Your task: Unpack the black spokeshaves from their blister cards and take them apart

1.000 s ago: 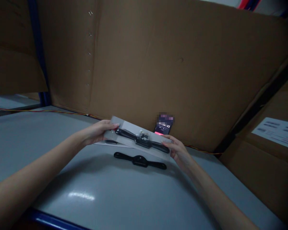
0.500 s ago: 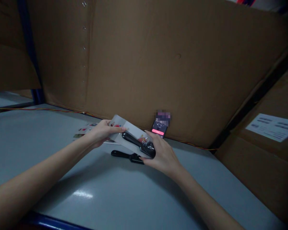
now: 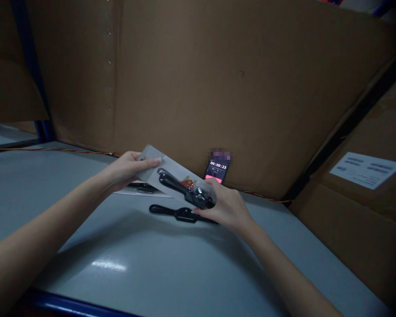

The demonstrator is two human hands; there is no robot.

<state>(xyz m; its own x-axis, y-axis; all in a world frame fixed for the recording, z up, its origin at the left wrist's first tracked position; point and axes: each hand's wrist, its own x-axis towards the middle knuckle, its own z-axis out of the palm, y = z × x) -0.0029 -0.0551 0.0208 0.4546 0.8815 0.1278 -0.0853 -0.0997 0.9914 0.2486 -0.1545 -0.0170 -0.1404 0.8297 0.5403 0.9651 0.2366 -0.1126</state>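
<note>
A pale printed card package (image 3: 178, 169) with a black-handled tool (image 3: 174, 184) on its face is held tilted above the table. My left hand (image 3: 128, 169) pinches its upper left end, thumb on the front. Around its lower right end my right hand (image 3: 226, 202) is closed. Beneath the package a loose black tool (image 3: 185, 214) with a long handle lies on the table, its right end partly behind my right hand. Behind my left hand, another flat card with a dark item (image 3: 141, 188) lies mostly hidden.
A phone (image 3: 217, 168) showing a timer leans against the cardboard back wall (image 3: 185, 88). Red and yellow wires (image 3: 69, 151) run along the back edge of the grey table (image 3: 145, 273). At the right stands a cardboard panel with a white label (image 3: 366, 170).
The package has shifted slightly left and up with both hands. More of the loose black tool and of the dark item behind now shows. The view has shifted a little.
</note>
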